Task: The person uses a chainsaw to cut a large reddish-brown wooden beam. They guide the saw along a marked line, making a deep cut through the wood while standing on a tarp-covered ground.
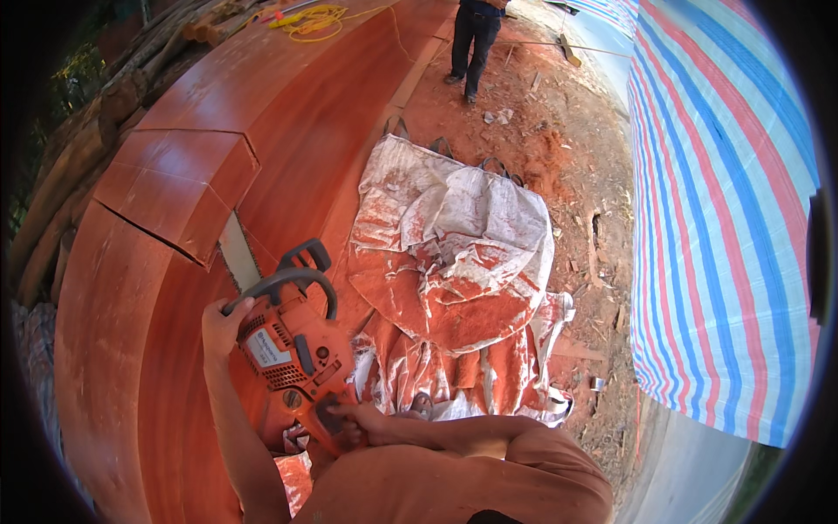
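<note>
An orange chainsaw (301, 345) is in both my hands, over the edge of a large reddish-brown timber (113, 349). My left hand (225, 321) is wrapped round its dark front handle, and my right hand (356, 424) grips the rear handle low in the view. The saw's bar (237, 249) points up and away, beside the corner of a block marked off by dark cuts (170, 188). Whether the bar's tip is inside the wood, I cannot tell. Reddish sawdust covers the white woven sacks (471, 196) to the right of the saw.
A person in dark trousers (474, 44) stands at the far end. Logs (61, 218) are stacked at the left. Yellow cord (314, 22) lies on the timber's far part. A striped sheet (716, 218) hangs at the right, beside ground (602, 236) strewn with chips.
</note>
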`<move>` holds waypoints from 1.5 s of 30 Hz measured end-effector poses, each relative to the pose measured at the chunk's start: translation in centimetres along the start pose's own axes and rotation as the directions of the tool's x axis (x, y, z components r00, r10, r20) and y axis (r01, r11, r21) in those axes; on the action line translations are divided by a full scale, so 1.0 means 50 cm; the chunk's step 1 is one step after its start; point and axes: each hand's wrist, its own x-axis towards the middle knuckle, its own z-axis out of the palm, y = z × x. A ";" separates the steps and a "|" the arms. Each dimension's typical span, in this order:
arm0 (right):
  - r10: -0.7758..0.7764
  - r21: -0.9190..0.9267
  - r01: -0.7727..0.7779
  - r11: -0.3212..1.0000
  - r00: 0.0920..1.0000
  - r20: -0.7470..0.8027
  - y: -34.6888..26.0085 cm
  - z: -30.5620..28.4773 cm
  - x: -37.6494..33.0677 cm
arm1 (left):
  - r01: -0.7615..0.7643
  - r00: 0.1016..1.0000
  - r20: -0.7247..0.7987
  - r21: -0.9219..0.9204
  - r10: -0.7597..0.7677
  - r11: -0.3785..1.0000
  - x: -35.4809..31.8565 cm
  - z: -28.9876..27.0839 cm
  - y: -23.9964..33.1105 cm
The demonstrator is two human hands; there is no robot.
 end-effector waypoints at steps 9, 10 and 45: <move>-0.042 -0.103 0.038 0.994 0.998 -0.043 0.001 -0.005 0.000 | 0.009 0.994 0.105 -0.036 -0.005 0.999 0.007 -0.006 0.020; -0.068 -0.132 0.060 0.989 0.996 -0.059 0.001 -0.004 -0.002 | 0.016 0.994 0.111 -0.021 -0.014 1.000 0.009 -0.005 0.017; -0.123 -0.162 0.126 0.979 0.992 0.029 -0.006 -0.014 -0.023 | 0.043 0.999 -0.034 0.065 -0.041 0.997 -0.027 0.022 0.036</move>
